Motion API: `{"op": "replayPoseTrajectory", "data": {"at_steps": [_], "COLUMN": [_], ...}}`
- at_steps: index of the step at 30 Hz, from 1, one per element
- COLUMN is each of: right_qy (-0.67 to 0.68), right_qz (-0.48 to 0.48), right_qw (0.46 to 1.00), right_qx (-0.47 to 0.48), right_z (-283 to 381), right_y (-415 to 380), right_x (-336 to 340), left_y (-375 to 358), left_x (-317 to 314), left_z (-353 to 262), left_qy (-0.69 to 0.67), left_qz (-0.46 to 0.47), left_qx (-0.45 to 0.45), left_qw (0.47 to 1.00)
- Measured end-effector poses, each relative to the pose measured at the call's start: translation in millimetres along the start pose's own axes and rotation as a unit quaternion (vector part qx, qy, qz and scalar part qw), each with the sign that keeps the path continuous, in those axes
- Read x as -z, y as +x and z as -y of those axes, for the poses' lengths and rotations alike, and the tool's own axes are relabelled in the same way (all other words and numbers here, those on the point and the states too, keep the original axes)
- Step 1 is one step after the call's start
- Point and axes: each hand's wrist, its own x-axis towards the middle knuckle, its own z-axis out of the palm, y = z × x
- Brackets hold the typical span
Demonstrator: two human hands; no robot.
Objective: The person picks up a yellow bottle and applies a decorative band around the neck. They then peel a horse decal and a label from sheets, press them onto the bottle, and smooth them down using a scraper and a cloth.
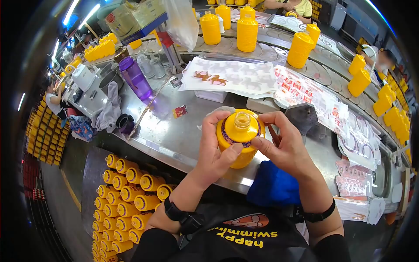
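A yellow bottle (241, 130) with a clear glass neck stands upright between my hands over the metal table's front part. A dark patterned band runs around its shoulder. My left hand (214, 146) wraps the bottle's left side, its thumb on the front, with a whitish cloth or paper at its fingertips. On the right side, my right hand (281, 139) presses its thumb and forefinger against the shoulder and band. A blue cloth (274, 183) lies at the table edge below my right hand.
Sticker sheets (231, 76) lie behind the bottle, more (310, 94) to the right. A purple bottle (136, 79) stands back left. Yellow bottles (247, 34) stand on a curved conveyor (275, 51). Many more bottles (126, 208) fill the lower left. Other people (301, 8) sit beyond.
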Motion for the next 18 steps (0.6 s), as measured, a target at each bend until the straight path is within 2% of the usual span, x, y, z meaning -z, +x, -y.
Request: {"op": "replayPoseTrajectory", "data": {"at_steps": [14,18], "right_qy": [0.001,-0.014], "right_qz": [-0.004,-0.002], "right_qw": [1.0,1.0], "right_qx": [-0.004,0.007], "right_z": [1.2,-1.3], "right_y": [-0.8,-0.5], "right_x": [0.7,1.4], "left_y": [-0.5,-0.4], "left_x": [-1.8,-3.3], "left_z": [-1.2,0.5], "left_qy": [-0.034,0.0], "left_qz": [-0.009,-0.013], "left_qx": [0.017,0.004], "left_qw": [0.999,1.0]}}
